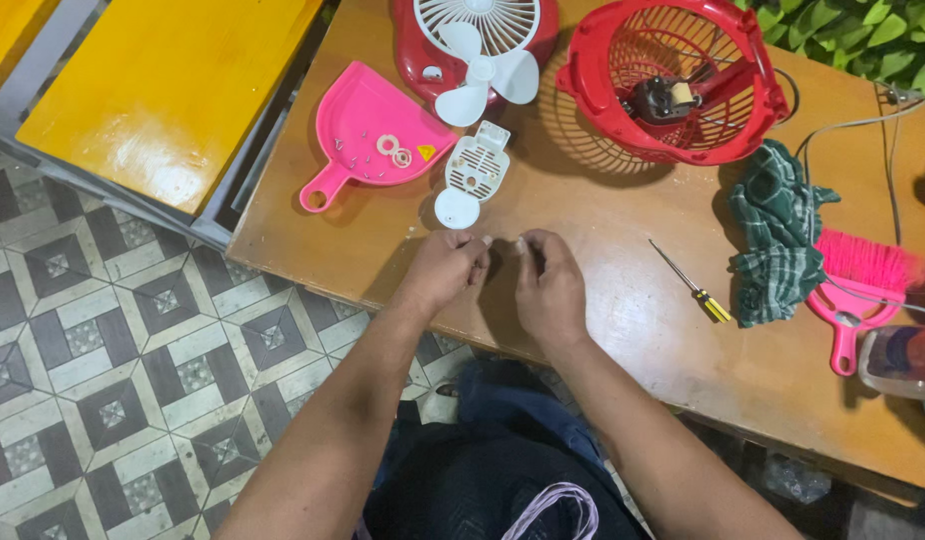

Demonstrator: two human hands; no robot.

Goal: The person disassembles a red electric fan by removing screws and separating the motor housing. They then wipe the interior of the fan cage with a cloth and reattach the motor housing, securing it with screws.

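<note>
Both hands on bench (603, 330) edge, fingertips pinched together. Left hand (445, 270), right hand (549, 285) each nip something tiny between them; what it is, can't tell. White cover (473, 172) just beyond left hand, long axis pointing away. Screwdriver (691, 281) right of right hand.

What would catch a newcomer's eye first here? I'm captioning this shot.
The red fan cage with its motor, at the table's far edge. Beside it, a white blade above a pink dustpan. Nearer, the left hand and right hand meet over something tiny.
</note>
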